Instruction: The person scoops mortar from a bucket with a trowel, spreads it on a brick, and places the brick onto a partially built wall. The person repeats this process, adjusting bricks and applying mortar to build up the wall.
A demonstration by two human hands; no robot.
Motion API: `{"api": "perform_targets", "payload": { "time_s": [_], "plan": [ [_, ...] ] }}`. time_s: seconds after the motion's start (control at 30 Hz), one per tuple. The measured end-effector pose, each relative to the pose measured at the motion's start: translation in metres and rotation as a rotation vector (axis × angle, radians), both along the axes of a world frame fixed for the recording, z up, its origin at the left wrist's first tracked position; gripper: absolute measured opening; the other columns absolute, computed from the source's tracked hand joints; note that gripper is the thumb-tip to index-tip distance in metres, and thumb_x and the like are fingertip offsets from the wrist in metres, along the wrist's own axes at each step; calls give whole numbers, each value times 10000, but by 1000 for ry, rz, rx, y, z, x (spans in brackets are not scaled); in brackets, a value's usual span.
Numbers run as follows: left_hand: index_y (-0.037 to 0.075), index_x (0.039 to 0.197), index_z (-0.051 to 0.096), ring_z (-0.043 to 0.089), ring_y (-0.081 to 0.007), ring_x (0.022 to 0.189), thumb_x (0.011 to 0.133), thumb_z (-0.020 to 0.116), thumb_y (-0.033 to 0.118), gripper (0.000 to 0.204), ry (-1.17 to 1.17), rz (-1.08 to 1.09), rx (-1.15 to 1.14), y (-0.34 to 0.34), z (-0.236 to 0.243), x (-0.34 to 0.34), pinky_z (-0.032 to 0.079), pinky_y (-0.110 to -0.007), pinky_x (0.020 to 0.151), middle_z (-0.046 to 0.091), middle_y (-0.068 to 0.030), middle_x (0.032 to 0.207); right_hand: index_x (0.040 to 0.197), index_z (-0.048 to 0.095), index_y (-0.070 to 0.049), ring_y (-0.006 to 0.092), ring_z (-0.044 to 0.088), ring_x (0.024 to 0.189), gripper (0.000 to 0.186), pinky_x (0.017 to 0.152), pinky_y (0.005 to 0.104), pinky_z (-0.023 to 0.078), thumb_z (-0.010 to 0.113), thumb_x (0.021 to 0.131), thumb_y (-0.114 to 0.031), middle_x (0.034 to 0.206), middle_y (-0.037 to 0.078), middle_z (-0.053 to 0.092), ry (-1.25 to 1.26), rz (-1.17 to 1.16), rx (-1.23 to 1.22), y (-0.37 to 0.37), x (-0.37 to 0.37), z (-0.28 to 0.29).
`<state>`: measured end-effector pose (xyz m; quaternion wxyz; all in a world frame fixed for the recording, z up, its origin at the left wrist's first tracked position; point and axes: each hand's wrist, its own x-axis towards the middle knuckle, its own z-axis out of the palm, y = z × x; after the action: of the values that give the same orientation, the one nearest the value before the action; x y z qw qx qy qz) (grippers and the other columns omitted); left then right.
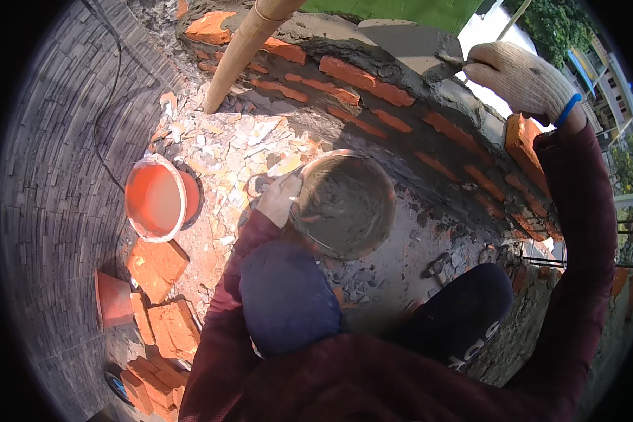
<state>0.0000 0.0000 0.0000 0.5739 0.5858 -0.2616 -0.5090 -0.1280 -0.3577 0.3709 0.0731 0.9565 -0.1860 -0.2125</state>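
Observation:
My left hand (278, 198), in a pale glove, grips the rim of a round container (382, 186) of wet grey mortar (341, 207) on the rubble-strewn floor. At upper right, my gloved right hand (510, 79) is closed on a trowel (446, 65), its handle mostly hidden by the fingers; the blade lies at the mortar-covered top of a low brick wall (369, 76). A single orange brick (524, 148) sits on that wall just below my right wrist.
An orange bucket (183, 193) of cloudy liquid stands left, near loose bricks (165, 327) and a tilted red pot (116, 302). A bamboo pole (235, 60) leans by the wall. A grey stone-patterned wall (56, 204) borders the left. Greenery (552, 32) and buildings show beyond.

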Motion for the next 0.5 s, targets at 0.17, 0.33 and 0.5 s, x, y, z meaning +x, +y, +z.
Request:
{"api": "perform_targets", "payload": {
  "time_s": [0.17,0.33,0.5],
  "plan": [
    [-32,1049,692,586,-137,834,1069,473,325,420,-584,-284,102,8,36,151,502,-338,768,662,-54,883,1213,746,-75,312,736,892,494,789,430,555,595,942,-459,1034,191,775,-184,-63,89,62,153,-11],
    [-32,925,683,612,-163,766,1052,487,287,395,-162,-63,-119,-20,21,121,533,-362,638,640,-39,826,980,804,-101,235,598,668,378,619,414,476,687,893,-450,712,59,642,-16,-146,96,10,189,-19],
    [33,841,672,682,-266,736,936,574,156,184,-559,-168,-133,10,28,152,534,-400,648,652,-116,728,991,793,-54,229,652,674,398,630,396,530,721,875,-428,768,71,698,18,-347,42,79,133,9]
  ]
}}
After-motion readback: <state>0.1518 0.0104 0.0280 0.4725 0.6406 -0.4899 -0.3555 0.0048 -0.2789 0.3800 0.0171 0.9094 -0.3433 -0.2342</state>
